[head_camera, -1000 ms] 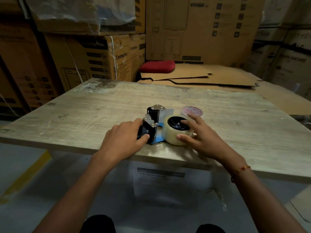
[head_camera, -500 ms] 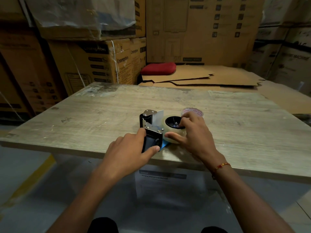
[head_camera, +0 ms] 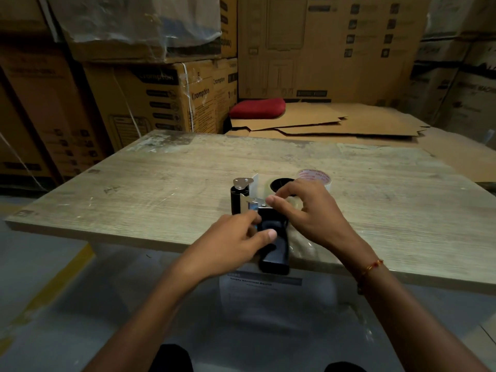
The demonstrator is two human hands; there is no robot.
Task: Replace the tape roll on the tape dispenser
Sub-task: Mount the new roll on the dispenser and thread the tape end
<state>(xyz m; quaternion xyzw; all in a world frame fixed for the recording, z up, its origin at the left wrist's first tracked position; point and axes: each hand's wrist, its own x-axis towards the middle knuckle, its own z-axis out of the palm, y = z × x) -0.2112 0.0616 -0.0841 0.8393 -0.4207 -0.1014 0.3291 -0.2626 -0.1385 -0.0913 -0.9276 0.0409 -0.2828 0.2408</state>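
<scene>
The setting was probably a warehouse or stockroom: printed cardboard cartons (head_camera: 161, 103) stood stacked along the back, flattened cardboard sheets (head_camera: 335, 122) lay in a pile behind a worn wooden desk (head_camera: 161, 189), and the floor carried a yellow line (head_camera: 53, 285).

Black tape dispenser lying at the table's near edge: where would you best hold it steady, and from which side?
Probably by the black handle, from the near side. It is the long, bare part of the black tape dispenser and points back over the wooden table edge. The left hand already pinches its upper end, away from the metal front plate and clear tape roll.
</scene>
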